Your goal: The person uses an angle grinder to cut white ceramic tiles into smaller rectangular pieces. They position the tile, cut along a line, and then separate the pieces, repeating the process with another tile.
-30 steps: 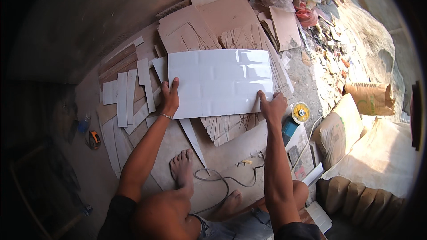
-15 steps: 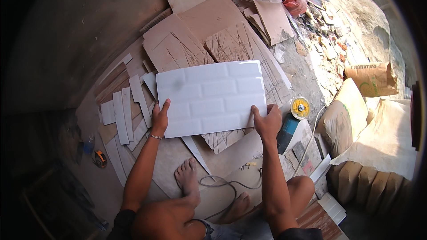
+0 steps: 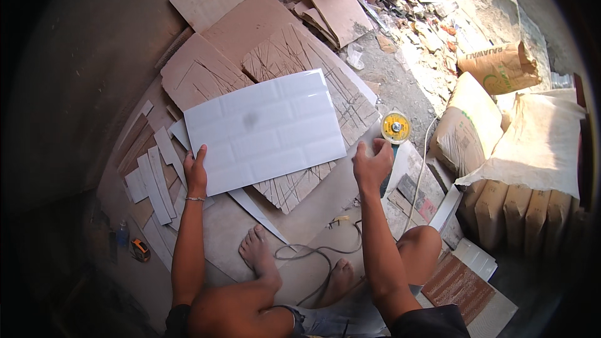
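Note:
A white glossy wall tile with a raised brick pattern and a grey smudge is held tilted in front of me. My left hand grips its lower left corner, thumb on the face. My right hand is off the tile, to the right of its edge, thumb and fingers apart and nothing visible between them. Just beyond and beside that hand lies an angle grinder with a yellow disc; the hand and forearm partly hide its teal body. Under the tile are brown boards scored with many cut lines.
Narrow offcut strips and a tape measure lie at left. A cable loops by my feet. Filled sacks and a paper bag stand at right, with rubble behind. A patterned brown tile lies lower right.
My right hand has let go of the tile's right edge and sits by the grinder. The tile has tilted, its right end higher, still in my left hand. The whole view has shifted.

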{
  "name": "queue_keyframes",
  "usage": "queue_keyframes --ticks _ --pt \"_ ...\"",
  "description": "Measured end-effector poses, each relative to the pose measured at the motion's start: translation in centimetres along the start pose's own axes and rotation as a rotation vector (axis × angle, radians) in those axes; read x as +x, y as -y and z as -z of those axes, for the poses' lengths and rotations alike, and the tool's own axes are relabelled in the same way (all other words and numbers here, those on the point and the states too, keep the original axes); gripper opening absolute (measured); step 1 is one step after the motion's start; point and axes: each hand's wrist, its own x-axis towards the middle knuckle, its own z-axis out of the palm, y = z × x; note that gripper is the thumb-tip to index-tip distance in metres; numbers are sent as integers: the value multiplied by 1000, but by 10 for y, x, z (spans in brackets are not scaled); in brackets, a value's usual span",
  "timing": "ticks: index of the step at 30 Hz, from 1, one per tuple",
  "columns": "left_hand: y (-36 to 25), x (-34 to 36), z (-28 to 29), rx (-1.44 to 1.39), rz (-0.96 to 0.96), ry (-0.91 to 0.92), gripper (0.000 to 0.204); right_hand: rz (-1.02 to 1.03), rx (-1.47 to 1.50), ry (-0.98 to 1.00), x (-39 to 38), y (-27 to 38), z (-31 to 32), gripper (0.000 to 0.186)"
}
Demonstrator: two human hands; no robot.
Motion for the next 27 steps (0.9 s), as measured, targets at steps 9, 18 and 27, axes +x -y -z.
queue_keyframes --ticks 9,18,27 --pt "-45 -79 -46 455 -693 -304 28 -309 -255 193 22 -92 4 79" --pt "-36 -211 -147 258 -151 927 42 -321 471 468 -8 -43 77 40" --pt "-69 -197 -151 -328 418 1171 63 82 803 1044 -45 94 68 49"
